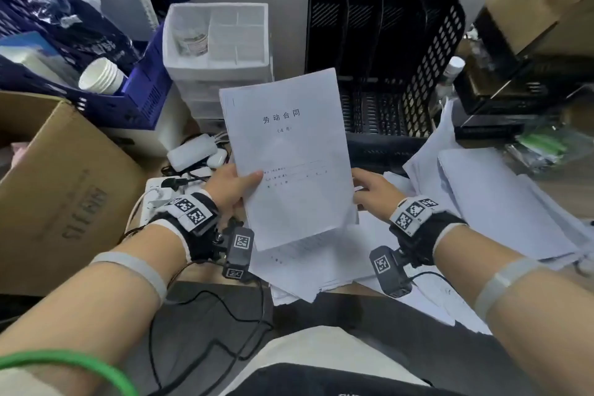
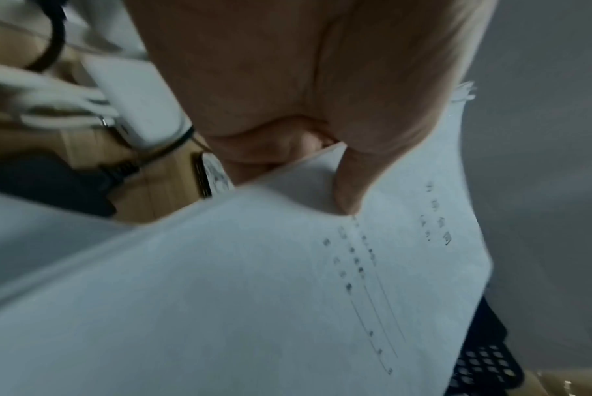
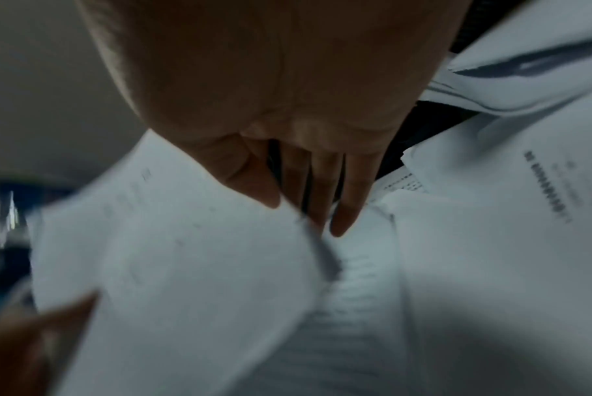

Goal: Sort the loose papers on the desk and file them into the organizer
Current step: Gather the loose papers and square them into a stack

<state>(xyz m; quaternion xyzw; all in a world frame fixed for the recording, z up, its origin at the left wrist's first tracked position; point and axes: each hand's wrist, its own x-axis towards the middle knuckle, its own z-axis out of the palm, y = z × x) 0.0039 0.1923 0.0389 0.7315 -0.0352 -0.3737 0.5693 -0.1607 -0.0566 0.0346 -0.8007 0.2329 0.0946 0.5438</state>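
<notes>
Black wrist straps [image 1: 418, 228] carry checkered marker tags, cabled cameras [image 1: 238, 254], pale forearm bands.

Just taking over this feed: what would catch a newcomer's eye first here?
A white document with a printed title, held up mid-frame by the left hand and the right hand. Behind it stands the black organizer, its visible slots empty. Loose papers spread over the desk to the right.

White document [image 1: 289, 157] — black print; black perforated organizer [image 1: 414, 51]; blue crate [image 1: 144, 96] — brown carton [image 1: 64, 190].
</notes>
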